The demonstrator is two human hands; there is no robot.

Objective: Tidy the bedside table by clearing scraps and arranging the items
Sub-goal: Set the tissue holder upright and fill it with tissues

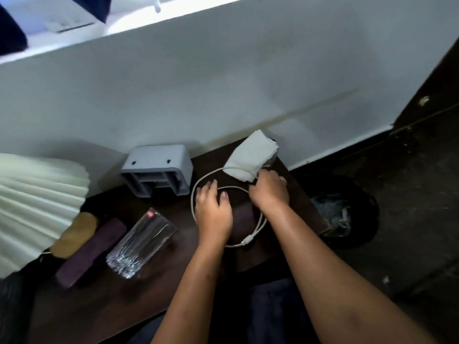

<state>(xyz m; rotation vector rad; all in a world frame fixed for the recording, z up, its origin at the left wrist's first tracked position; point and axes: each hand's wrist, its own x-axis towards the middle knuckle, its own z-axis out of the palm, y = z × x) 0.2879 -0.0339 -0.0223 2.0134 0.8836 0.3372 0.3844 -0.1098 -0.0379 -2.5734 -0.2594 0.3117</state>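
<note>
On the dark wooden bedside table (154,276) a white charging cable (198,184) lies in a loose loop. My left hand (213,214) rests on the loop with fingers spread and relaxed. My right hand (269,191) grips the lower edge of a folded white paper tissue (250,155), which sticks up toward the wall at the table's far right. A clear ribbed drinking glass (141,243) with a red sticker lies on its side to the left. A grey plastic stand (159,170) sits against the wall.
A pleated cream lampshade (37,207) fills the left edge. Beside it lie a tan case (74,234) and a dark purple case (92,252). A black bin (347,212) with scraps inside stands on the dark floor just right of the table. A white wall rises behind.
</note>
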